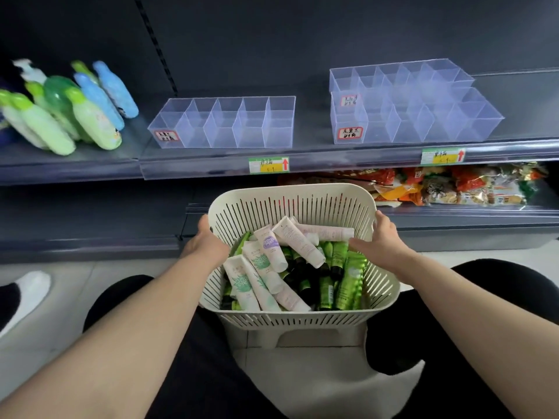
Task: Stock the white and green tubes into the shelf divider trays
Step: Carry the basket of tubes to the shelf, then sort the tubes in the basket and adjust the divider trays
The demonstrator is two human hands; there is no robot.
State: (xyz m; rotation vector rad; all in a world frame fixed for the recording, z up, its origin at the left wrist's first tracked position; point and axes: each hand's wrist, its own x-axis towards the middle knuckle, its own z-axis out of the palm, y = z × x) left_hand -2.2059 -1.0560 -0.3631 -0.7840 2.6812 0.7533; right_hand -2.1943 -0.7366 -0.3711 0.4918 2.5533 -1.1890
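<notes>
Left hand (208, 240): clamped on the left rim of the cream slotted plastic basket (290, 320). The fingers are folded round the rim, and their tips are hidden behind the wall.

Right hand (382, 237): clamped on the right rim. The fingers are curled over the top edge with their ends out of sight on the far side. The thumb is laid inward along the inner wall, just above the tubes.

The basket is held between the knees, in front of the lower shelf. What bears it from below cannot be told.

White squeeze tubes with green or purple print (263, 261) are heaped loosely on top at the basket's left and centre. Green squeeze tubes with dark caps (348, 276) are packed beneath and to the right, partly buried; no count is possible.

On the dark grey shelf (90, 164) above, one clear plastic divider tray (223, 122) is seen near the centre. Two more clear divider trays (414, 116) are stacked at the right. No tubes are seen in any compartment. The handwritten labels on the trays and the yellow-green price tags (268, 164) are blurred and unreadable.

Green and blue bottles (69, 110) at far left are smeared by the lens edge. Bagged snacks (453, 186) on the lower shelf are partly hidden under the shelf edge.
</notes>
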